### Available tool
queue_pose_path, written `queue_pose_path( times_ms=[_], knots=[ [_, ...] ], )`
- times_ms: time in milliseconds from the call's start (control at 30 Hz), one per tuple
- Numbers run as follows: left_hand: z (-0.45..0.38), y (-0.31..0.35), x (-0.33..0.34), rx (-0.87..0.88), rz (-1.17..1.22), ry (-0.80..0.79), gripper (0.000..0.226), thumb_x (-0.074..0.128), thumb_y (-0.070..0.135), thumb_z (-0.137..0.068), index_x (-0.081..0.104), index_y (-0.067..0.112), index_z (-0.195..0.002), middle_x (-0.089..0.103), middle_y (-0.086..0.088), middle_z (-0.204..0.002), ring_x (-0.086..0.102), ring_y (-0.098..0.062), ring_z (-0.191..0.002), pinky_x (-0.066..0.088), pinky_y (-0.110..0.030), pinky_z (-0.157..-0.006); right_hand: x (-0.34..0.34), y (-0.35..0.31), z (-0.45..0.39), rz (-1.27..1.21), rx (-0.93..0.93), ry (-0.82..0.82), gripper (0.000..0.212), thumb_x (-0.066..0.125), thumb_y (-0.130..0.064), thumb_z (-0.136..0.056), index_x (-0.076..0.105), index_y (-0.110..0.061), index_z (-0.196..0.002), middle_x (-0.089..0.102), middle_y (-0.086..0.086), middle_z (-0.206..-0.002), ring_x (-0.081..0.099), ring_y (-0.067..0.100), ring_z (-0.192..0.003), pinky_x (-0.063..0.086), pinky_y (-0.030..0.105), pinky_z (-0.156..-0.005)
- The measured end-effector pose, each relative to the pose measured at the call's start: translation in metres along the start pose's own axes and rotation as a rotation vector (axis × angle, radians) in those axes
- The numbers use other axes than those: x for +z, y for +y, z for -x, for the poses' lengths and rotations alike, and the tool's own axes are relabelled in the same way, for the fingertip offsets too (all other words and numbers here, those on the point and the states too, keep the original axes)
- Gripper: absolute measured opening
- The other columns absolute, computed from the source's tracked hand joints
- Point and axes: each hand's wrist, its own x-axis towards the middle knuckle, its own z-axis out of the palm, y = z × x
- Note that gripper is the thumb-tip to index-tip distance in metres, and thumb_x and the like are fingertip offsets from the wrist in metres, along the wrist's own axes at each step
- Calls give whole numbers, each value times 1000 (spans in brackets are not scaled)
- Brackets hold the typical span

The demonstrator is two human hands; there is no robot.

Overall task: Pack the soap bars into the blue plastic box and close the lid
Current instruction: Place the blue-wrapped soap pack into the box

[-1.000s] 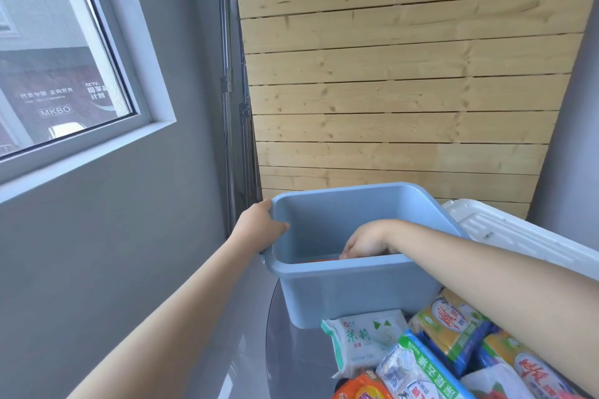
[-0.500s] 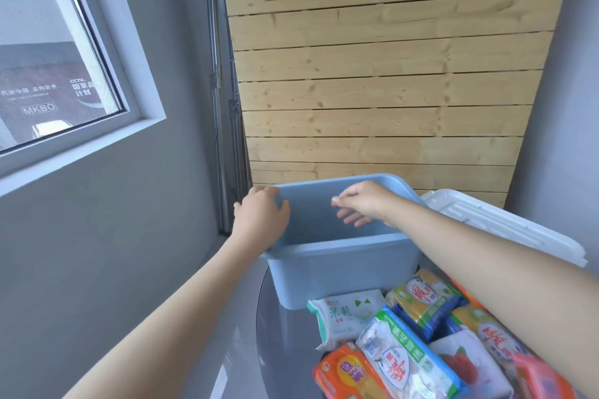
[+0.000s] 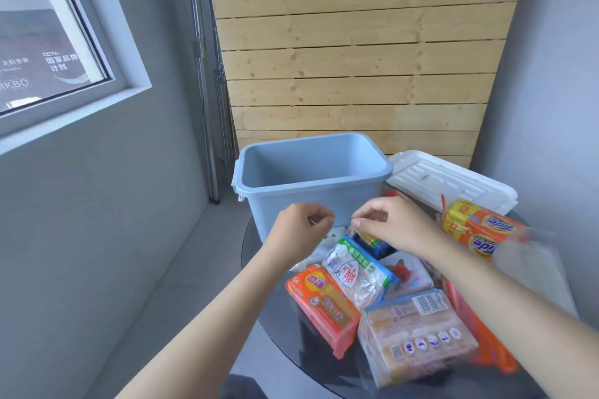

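Note:
The blue plastic box [image 3: 308,194] stands open at the back of a round dark glass table [image 3: 256,253]; its inside floor is hidden from this angle. Its white lid [image 3: 447,181] lies to the right of it. Several wrapped soap packs lie in front of the box. My right hand [image 3: 392,223] pinches the wrapper end of a blue and yellow soap pack [image 3: 372,241]. My left hand [image 3: 301,227] hovers with curled fingers over a white and green soap pack [image 3: 311,256]; whether it grips the pack is unclear.
Closer to me lie an orange pack [image 3: 324,304], a green and white pack [image 3: 356,272], a yellow pack with a barcode [image 3: 415,337] and orange Tide packs [image 3: 479,230]. A grey wall with a window stands left, a wooden panel behind.
Both hands left the box and came down to the soap packs in front of it. The right hand, which was inside the box a second ago, now pinches a wrapper.

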Motion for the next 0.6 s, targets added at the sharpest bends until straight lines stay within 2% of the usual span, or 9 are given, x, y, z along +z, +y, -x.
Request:
queue_pose_path(
  times_ms=[67,100,133,200,333,367,433,533,600],
  knots=[
    [3,-5,15,-28,-1,-90,23,58,27,-89,70,20,-106,72,3,-98,55,-6,-72,40,-18,-67,1,11,13,62,81,-55,14,68,-38,-78,71,-26,-83,71,-7,-78,65,8,-71,48,22,-62],
    [4,-9,21,-40,-5,-121,24,57,29,-89,69,21,-109,71,5,-96,54,-3,-68,41,-17,-62,2,15,17,97,113,-97,17,67,-43,-77,70,-27,-83,70,-5,-77,66,11,-70,49,25,-61],
    [5,-13,27,-54,-2,-150,26,56,30,-90,68,22,-111,69,6,-94,53,0,-64,40,-14,-56,3,19,21,134,145,-135,21,66,-48,-76,69,-28,-82,70,-3,-75,67,15,-70,51,30,-63],
    [4,-19,36,-85,17,-191,29,54,30,-90,65,24,-116,69,4,-101,53,1,-66,40,-9,-53,4,25,26,205,192,-187,28,64,-51,-75,69,-24,-82,69,0,-72,67,21,-73,48,31,-64],
    [-3,-29,43,-121,38,-205,35,54,30,-91,60,21,-124,66,3,-116,63,-13,-95,48,-19,-72,10,27,25,236,250,-247,49,65,-51,-74,69,-6,-95,64,17,-75,55,21,-63,31,27,-58],
    [-5,-32,44,-119,41,-215,35,55,30,-91,61,21,-124,67,4,-113,63,-11,-93,46,-18,-73,12,26,24,228,260,-240,50,66,-51,-73,69,-6,-96,67,19,-83,57,22,-64,31,27,-57],
    [-9,-35,47,-113,88,-235,29,57,28,-90,65,22,-118,68,8,-97,61,0,-75,45,-12,-64,16,26,22,188,273,-208,43,71,-47,-69,70,-10,-91,70,16,-95,63,23,-71,33,26,-55],
    [-14,-39,50,-114,171,-248,23,60,27,-88,70,23,-108,67,13,-79,58,6,-59,47,-7,-58,20,27,19,83,292,-180,25,77,-35,-65,68,-19,-83,72,7,-87,66,19,-77,43,27,-60],
    [-16,-41,50,-137,280,-259,22,61,22,-88,71,18,-107,69,7,-78,60,-2,-59,51,-15,-64,23,30,17,22,301,-144,26,79,-29,-65,69,-20,-88,69,1,-80,66,19,-79,45,28,-65]
  ],
)
